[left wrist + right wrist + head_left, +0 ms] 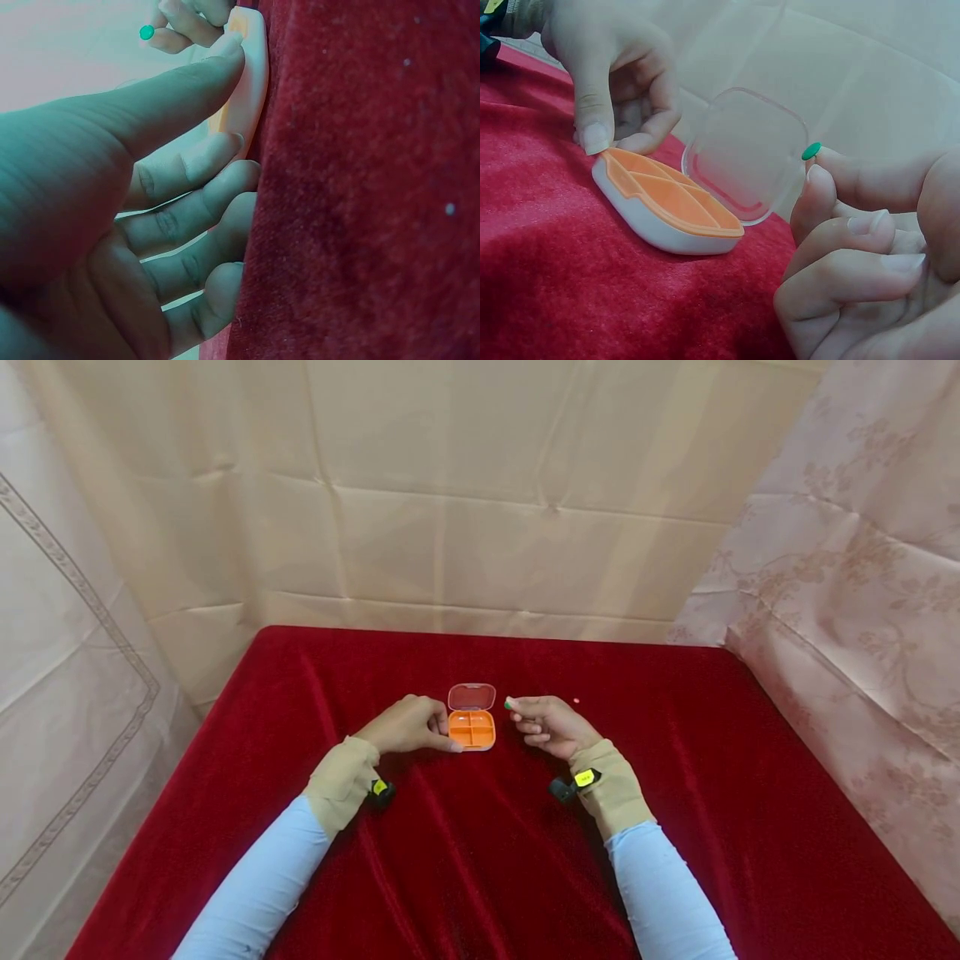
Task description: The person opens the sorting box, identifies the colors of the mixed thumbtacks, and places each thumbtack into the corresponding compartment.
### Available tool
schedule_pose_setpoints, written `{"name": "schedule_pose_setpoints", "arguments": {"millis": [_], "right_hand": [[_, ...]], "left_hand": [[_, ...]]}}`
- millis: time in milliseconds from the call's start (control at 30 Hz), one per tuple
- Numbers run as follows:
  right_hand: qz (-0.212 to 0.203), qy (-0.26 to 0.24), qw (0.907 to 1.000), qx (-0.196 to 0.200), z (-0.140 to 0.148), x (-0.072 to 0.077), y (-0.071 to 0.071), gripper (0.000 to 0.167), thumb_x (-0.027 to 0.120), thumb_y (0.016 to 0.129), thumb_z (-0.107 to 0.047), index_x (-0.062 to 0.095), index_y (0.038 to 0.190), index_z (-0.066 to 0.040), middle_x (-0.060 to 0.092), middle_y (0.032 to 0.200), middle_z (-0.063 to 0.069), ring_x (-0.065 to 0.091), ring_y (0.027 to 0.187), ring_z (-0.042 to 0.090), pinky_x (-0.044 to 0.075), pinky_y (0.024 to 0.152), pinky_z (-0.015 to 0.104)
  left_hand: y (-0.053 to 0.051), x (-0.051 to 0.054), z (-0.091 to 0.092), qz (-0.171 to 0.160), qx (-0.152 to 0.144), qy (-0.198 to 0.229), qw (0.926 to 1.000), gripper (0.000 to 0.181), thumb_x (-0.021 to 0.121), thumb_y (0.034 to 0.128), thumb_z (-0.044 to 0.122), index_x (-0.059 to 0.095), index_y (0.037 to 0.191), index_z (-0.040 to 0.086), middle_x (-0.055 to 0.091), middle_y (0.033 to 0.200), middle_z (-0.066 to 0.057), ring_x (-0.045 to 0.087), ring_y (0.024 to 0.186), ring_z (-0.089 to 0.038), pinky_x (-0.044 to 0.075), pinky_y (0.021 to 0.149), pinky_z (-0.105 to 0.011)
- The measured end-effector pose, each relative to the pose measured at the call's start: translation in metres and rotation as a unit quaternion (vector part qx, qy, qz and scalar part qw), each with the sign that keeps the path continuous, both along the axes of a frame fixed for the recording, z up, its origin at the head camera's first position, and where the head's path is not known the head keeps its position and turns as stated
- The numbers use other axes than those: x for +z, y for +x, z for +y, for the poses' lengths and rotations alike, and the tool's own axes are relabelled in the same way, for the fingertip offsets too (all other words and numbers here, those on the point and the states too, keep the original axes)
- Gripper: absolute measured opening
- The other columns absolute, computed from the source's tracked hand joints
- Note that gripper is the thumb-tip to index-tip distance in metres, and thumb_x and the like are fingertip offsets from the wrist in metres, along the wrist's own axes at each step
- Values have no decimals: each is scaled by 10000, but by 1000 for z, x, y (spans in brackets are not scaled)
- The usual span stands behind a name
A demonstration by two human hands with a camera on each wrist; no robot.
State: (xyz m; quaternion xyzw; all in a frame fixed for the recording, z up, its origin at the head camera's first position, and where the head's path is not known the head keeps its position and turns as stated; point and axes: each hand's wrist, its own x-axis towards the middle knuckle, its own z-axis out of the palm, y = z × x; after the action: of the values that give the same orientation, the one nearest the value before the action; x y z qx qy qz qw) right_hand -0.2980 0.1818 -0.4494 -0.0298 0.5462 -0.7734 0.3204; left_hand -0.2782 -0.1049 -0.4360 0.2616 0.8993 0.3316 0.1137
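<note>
A small pill box (pixel 472 745) with an orange divided tray and a white base sits on the red cloth, its clear lid (pixel 744 161) raised at the back. My left hand (pixel 408 724) holds the box at its left side, thumb at the near corner and index finger against the side. In my right hand (pixel 553 723), thumb and index finger pinch a green pill (pixel 811 151), just right of the box and apart from it. The other right fingers are curled. Only orange surfaces show inside the tray's compartments in the right wrist view.
A small pinkish pill (pixel 576 700) lies on the cloth beyond my right hand. Red velvet cloth (pixel 480 860) covers the table. Beige curtains (pixel 480 510) hang behind it, with patterned cloth (pixel 862 568) along the right side.
</note>
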Motion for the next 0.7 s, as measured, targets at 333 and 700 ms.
{"name": "schedule_pose_setpoints", "arguments": {"millis": [333,700], "right_hand": [[28,82,9999,57,-5,-1,2,238,504,1091,-120,661,920,-70,539,788,-14,320,526,41,279,429,138],[83,110,9999,78,-12,-3,4,177,527,1081,-116,617,943,-52,519,774,-11,326,503,27,271,419,137]], "left_hand": [[-2,-3,0,-15,15,-2,10000,312,883,825,374,682,854,137,651,788,33,582,739,-127,500,703,-296],[-2,-4,0,-44,56,-20,10000,306,883,826,371,687,855,138,662,793,31,595,747,-135,507,714,-306]]}}
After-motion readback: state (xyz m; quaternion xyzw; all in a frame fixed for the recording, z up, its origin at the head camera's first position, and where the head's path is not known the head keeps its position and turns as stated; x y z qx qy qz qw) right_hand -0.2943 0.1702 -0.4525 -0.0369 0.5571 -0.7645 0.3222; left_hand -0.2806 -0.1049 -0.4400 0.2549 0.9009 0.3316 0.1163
